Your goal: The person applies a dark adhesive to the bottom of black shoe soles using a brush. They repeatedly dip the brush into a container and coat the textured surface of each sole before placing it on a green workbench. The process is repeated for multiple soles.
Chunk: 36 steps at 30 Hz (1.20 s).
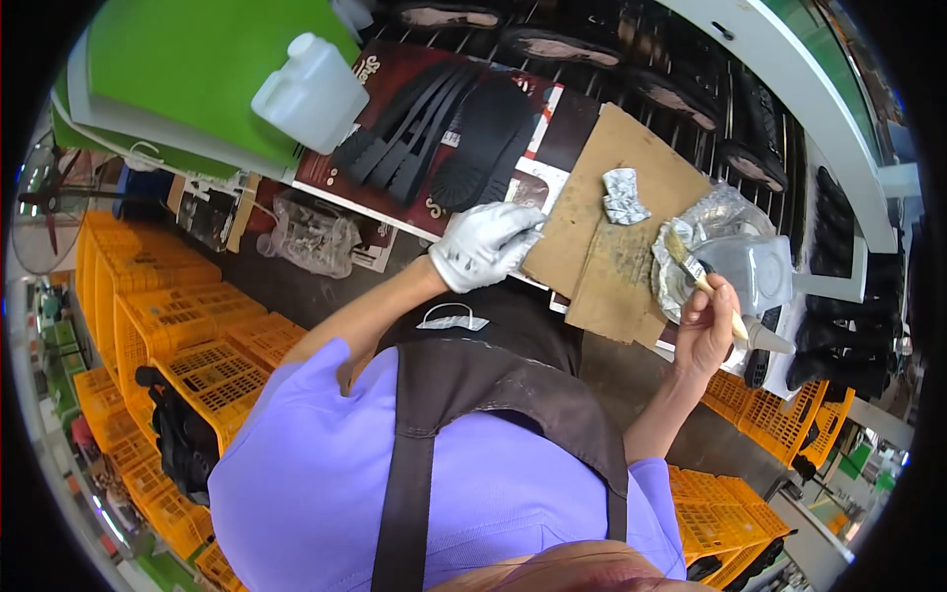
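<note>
At the left, see stacked orange crates (128, 247) near a fan (44, 200) (dark blades, round guard); above, a green casing (197, 59); far right, black boots (838, 335) close together.

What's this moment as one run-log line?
left hand: gloved, beside cardboard, contents unclear | right hand: bare, holding brush | bristles: at crumpled wrapping | crumpled wad: on cardboard | black soles: left of cardboard

Right of centre, the right hand (708, 321) grips a brush (694, 270) beside crumpled plastic (667, 286); mid-frame, the left hand (485, 247) (gloved in white) is near black soles (483, 138).
</note>
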Each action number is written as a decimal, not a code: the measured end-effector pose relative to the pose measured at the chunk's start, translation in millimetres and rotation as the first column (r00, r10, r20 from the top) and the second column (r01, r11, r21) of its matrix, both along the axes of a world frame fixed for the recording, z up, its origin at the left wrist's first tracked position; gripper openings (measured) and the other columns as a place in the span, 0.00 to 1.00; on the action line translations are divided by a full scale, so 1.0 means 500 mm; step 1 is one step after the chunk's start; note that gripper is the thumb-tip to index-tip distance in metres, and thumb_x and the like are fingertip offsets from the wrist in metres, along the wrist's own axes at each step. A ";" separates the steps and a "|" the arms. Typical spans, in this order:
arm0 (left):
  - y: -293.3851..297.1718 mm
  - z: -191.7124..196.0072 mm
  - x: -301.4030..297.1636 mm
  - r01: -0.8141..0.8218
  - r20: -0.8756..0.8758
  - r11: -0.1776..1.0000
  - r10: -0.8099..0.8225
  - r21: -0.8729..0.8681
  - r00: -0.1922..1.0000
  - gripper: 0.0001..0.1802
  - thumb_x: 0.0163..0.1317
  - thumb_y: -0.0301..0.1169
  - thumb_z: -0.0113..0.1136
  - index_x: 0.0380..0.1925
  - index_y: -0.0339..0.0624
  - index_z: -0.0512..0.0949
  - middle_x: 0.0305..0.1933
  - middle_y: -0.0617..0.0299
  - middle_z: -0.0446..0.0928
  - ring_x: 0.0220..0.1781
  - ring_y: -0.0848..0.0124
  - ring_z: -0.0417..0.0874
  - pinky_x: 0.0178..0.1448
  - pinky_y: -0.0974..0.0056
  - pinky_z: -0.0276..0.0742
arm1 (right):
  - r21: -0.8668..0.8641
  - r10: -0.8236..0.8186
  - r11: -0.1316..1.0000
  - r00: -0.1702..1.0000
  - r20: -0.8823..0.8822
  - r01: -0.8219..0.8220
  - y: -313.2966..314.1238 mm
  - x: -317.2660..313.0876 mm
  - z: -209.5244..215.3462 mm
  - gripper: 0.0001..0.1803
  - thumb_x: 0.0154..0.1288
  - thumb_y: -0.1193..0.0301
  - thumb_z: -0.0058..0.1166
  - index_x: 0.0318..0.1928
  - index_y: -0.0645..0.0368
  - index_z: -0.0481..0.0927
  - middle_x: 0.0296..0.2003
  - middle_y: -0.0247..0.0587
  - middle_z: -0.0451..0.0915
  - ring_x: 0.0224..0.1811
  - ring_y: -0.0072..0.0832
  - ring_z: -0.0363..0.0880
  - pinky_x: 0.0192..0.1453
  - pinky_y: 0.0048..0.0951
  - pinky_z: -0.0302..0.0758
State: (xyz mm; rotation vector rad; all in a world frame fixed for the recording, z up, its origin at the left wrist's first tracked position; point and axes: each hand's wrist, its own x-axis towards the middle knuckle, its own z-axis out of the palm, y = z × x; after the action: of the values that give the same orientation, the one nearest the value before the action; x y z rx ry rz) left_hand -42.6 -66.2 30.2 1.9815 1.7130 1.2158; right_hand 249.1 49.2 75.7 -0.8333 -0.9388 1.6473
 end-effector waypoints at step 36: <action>0.040 0.132 -0.054 0.131 0.944 0.936 -0.320 0.328 -0.076 0.37 0.56 0.37 0.53 0.64 0.34 0.53 0.62 0.31 0.57 0.55 0.44 0.71 0.60 0.50 0.70 | 0.310 -0.301 0.950 0.406 0.863 0.045 0.044 0.062 -0.009 0.14 0.56 0.63 0.60 0.28 0.63 0.82 0.17 0.39 0.78 0.17 0.24 0.74 0.23 0.23 0.69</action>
State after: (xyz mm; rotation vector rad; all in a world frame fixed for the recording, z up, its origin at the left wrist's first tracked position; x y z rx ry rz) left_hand -69.8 -46.5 96.4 0.6406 0.3973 1.8777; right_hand 280.3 71.3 71.1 -1.6576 -1.6816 0.7401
